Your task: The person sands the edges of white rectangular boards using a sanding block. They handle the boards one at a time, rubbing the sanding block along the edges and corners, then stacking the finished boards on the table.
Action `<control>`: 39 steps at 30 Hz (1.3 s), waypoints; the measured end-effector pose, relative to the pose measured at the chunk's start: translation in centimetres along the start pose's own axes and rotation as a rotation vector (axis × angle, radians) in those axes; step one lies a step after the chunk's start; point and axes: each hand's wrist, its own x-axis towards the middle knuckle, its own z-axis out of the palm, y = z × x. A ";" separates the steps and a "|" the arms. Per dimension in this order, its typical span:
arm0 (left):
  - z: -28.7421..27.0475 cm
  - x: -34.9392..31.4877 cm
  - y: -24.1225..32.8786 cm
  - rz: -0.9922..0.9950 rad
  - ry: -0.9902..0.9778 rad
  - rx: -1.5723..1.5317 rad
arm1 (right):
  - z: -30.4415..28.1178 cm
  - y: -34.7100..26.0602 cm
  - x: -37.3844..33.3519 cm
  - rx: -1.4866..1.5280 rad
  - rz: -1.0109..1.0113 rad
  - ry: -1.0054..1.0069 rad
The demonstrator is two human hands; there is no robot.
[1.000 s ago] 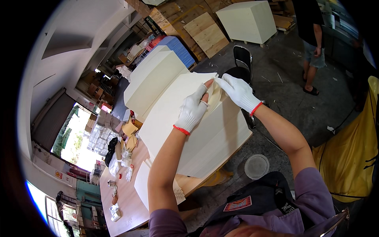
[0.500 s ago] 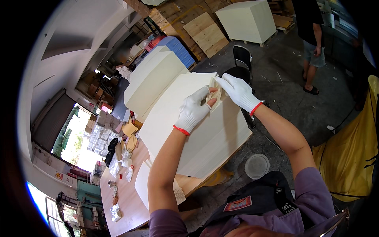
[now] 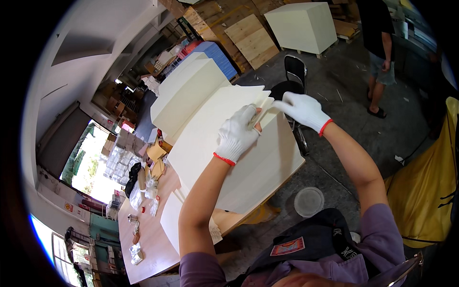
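A thick stack of large cream-white sheets (image 3: 201, 129), paper or thin card, lies on the table in front of me. My left hand (image 3: 237, 133), in a white knit glove with bare fingertips, is closed on several sheets at the stack's right edge. Their corners (image 3: 266, 99) fan apart and lift a little. Just right of these corners, my gloved right hand (image 3: 307, 112) has its fingers stretched towards them and apart. Its fingertips are slightly blurred, so I cannot tell whether they touch the sheets.
A taller stack (image 3: 191, 88) of similar sheets stands behind. The wooden table (image 3: 158, 253) carries a smaller sheet pile (image 3: 174, 220) and plastic bags at left. Beyond are a black chair (image 3: 295, 71), a wrapped pallet block (image 3: 303, 28) and a person (image 3: 377, 52). A yellow sheet (image 3: 425, 182) hangs at right.
My right hand has moved right, away from the lifted sheets it was touching. My left hand stays at the stack's edge, and the sheet corners are now more visibly fanned.
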 end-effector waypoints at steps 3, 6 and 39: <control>-0.3 -0.2 0.2 -0.009 -0.017 -0.003 | 0.6 -1.1 -0.5 -0.151 -0.135 -0.019; 0.0 0.7 0.7 0.021 0.007 0.075 | 0.8 -0.1 -0.1 -0.213 -0.267 0.065; 0.0 0.5 -0.3 -0.099 -0.008 -0.351 | 2.9 -2.1 0.8 0.288 -0.093 0.152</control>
